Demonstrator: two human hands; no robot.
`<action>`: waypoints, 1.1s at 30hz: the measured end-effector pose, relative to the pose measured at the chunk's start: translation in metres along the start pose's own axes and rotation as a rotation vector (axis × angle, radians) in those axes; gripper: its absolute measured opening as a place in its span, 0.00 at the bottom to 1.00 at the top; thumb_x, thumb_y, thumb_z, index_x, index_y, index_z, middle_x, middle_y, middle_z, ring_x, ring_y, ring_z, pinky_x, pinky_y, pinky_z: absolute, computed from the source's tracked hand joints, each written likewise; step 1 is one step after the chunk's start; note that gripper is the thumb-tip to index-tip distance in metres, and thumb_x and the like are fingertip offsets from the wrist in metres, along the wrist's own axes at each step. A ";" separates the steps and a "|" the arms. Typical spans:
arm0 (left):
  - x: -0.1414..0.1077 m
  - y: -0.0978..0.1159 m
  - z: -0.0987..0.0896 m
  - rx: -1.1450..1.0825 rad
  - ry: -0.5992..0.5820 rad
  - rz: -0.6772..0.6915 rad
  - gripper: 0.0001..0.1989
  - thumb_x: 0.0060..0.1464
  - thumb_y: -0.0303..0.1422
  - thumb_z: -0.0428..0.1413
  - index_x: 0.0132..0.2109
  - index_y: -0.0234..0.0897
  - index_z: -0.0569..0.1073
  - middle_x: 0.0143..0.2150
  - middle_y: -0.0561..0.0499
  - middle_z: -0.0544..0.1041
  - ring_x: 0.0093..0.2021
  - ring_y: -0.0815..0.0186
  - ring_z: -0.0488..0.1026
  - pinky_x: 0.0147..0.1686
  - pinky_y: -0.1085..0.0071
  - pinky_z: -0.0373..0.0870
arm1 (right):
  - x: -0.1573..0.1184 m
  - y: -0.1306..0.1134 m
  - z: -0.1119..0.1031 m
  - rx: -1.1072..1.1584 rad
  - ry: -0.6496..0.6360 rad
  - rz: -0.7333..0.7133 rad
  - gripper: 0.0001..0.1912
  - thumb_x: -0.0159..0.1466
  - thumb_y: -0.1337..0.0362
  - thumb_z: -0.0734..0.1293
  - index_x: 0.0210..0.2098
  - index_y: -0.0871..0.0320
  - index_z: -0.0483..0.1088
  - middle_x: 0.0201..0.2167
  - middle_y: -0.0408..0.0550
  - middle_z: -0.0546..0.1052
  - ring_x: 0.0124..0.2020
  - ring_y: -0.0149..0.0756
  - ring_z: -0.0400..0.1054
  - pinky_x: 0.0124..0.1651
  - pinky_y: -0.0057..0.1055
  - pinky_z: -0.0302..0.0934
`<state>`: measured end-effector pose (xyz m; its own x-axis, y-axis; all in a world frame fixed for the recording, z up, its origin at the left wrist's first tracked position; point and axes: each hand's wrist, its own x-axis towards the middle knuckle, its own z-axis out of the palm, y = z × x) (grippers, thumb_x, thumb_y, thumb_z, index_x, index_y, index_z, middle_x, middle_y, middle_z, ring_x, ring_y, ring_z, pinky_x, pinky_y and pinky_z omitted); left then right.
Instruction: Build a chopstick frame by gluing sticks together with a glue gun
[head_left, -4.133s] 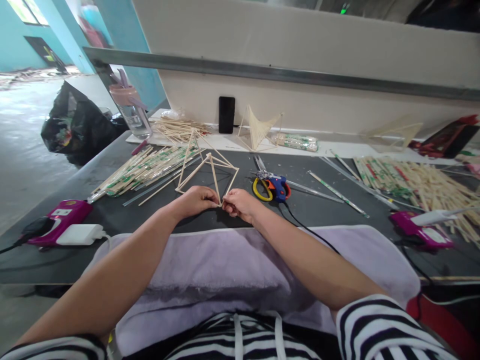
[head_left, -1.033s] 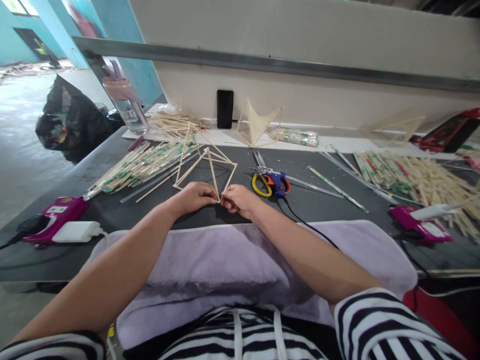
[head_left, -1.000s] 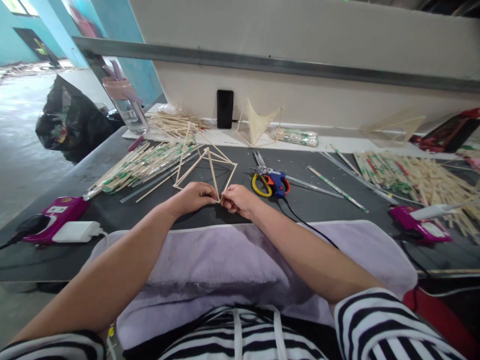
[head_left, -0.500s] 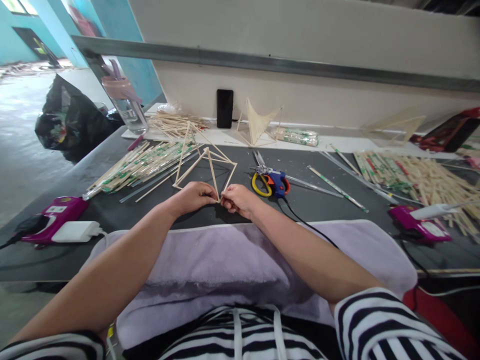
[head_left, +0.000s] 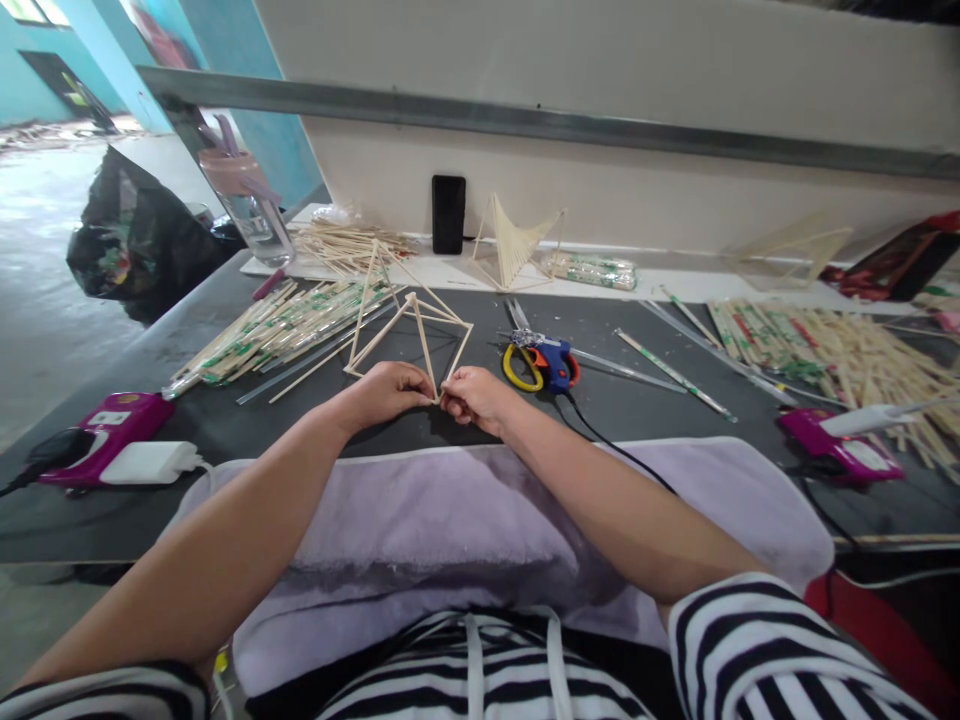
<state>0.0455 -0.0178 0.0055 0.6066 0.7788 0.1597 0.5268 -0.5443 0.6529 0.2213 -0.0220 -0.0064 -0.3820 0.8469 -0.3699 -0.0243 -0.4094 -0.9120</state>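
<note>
Dark tabletop (head_left: 637, 412), stick frame (head_left: 424, 350) unmoved, left hand (head_left: 386, 393), right hand (head_left: 478, 397), grip still pinched on near corner (head_left: 437, 401)

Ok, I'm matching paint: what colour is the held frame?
The frame is pale beige, clearest in head view.

Head view: we look from the wearer's head, forward and down.
Black-and-white striped cloth top (head_left: 517, 665): closest to us, along our lower edge.
Dark grey flat tabletop (head_left: 637, 420): we view it from above, at a slant.
Bare left hand (head_left: 391, 393) and bare right hand (head_left: 480, 398): near our middle, beyond the top.
Cream flat wall panel (head_left: 645, 190): we face it, farther off than the hands.
Grey straight metal rail (head_left: 540, 118): it slopes down rightward in our view.
</note>
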 end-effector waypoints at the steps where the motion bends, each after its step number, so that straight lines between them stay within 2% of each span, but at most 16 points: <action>1: 0.000 0.000 0.000 -0.001 -0.001 0.000 0.06 0.51 0.31 0.57 0.30 0.34 0.77 0.31 0.51 0.78 0.33 0.69 0.74 0.37 0.75 0.68 | 0.000 0.000 0.000 -0.002 0.000 0.001 0.13 0.62 0.74 0.58 0.21 0.60 0.60 0.09 0.40 0.66 0.10 0.23 0.53 0.13 0.20 0.44; 12: 0.000 -0.001 0.001 -0.009 0.003 -0.001 0.05 0.50 0.30 0.58 0.30 0.35 0.77 0.31 0.52 0.78 0.33 0.69 0.74 0.37 0.75 0.68 | 0.001 0.001 -0.001 -0.009 0.000 -0.013 0.12 0.61 0.73 0.60 0.21 0.60 0.60 0.11 0.41 0.67 0.11 0.23 0.53 0.14 0.20 0.44; 25: 0.000 -0.001 0.001 0.000 0.008 0.005 0.05 0.51 0.31 0.58 0.30 0.35 0.77 0.31 0.52 0.78 0.33 0.69 0.74 0.37 0.75 0.68 | 0.000 0.000 0.000 -0.004 0.015 -0.012 0.14 0.63 0.75 0.57 0.22 0.60 0.60 0.11 0.41 0.68 0.10 0.23 0.54 0.13 0.20 0.44; 33: 0.000 -0.002 0.001 -0.002 -0.001 0.002 0.06 0.51 0.31 0.57 0.30 0.35 0.77 0.32 0.52 0.78 0.34 0.69 0.74 0.37 0.75 0.68 | 0.000 0.000 0.000 -0.005 0.011 -0.005 0.13 0.61 0.75 0.60 0.21 0.60 0.61 0.11 0.41 0.67 0.10 0.23 0.54 0.13 0.19 0.45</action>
<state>0.0449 -0.0170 0.0040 0.6085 0.7772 0.1603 0.5245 -0.5455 0.6537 0.2214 -0.0219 -0.0065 -0.3718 0.8526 -0.3671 -0.0212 -0.4031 -0.9149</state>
